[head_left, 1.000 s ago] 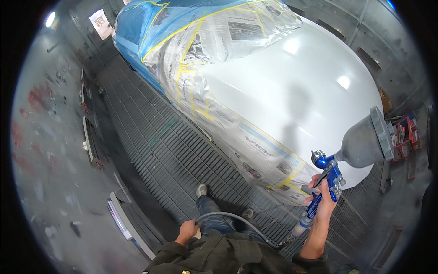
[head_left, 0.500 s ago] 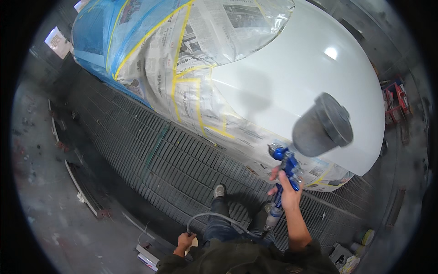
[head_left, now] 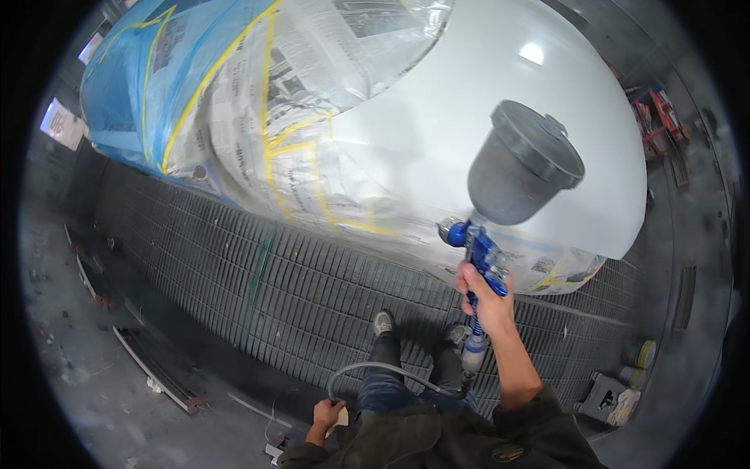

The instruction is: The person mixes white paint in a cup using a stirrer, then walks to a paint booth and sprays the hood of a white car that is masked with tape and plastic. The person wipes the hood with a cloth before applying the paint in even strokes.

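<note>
My right hand (head_left: 489,301) is wrapped round the grip of a blue spray gun (head_left: 486,258). A grey paint cup (head_left: 516,172) with a lid sits on top of the gun, tilted a little. The gun's nozzle points left, over the papered side of a car. Beyond the cup lies the car's smooth white hood (head_left: 437,94). From the bottom of the grip a grey air hose (head_left: 383,365) loops leftward to my left hand (head_left: 326,414), low in the picture. That hand is closed on the hose, with a small cream-coloured item (head_left: 341,417) beside its fingers.
Newspaper masking (head_left: 226,117), yellow tape and blue film (head_left: 117,102) cover the car's rest. I stand on a slatted floor grating (head_left: 305,289). Long strips (head_left: 152,367) lie at the left. A red rack (head_left: 656,113) stands far right, a grey case (head_left: 605,397) near right.
The spray gun has moved slightly left and farther from me, and its cup shows more upright. The view has shifted, so the car sits farther left and higher. Both hands keep their holds.
</note>
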`<state>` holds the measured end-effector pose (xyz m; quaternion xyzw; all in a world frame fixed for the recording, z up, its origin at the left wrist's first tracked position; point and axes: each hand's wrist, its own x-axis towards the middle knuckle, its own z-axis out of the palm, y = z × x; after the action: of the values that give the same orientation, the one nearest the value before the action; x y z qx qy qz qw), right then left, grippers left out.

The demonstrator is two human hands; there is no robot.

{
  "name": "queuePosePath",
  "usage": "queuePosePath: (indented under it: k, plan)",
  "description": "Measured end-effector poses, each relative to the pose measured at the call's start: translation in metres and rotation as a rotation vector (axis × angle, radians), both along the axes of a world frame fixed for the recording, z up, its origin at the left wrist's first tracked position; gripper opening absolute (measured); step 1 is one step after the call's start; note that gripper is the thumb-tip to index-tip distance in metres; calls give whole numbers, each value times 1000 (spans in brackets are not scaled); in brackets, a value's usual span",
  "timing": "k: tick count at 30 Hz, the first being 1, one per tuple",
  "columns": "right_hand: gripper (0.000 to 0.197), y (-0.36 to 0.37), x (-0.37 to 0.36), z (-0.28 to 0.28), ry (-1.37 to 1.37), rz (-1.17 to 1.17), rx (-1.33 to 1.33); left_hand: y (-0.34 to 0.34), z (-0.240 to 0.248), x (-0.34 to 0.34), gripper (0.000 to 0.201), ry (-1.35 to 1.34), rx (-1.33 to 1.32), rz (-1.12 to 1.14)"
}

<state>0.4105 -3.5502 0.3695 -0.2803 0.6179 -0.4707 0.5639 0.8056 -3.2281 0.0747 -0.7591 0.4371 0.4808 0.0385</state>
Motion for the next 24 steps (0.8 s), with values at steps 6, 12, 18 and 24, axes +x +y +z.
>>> queuePosePath:
  k: [6, 12, 18, 24]
  plan:
    - [24, 55, -99, -6, 45, -171, -38, -61, 29, -50, 40, -20, 65, -301]
    - [21, 105, -208, -4, 63, -348, 1, -80, 13, -113, 42, -73, 130, -552]
    - [12, 176, -332, -11, 164, -572, -60, -120, 54, -222, 35, -97, -71, -812]
    - [46, 210, -360, 7, 66, -700, -243, -186, 186, -508, 33, 856, -16, -756]
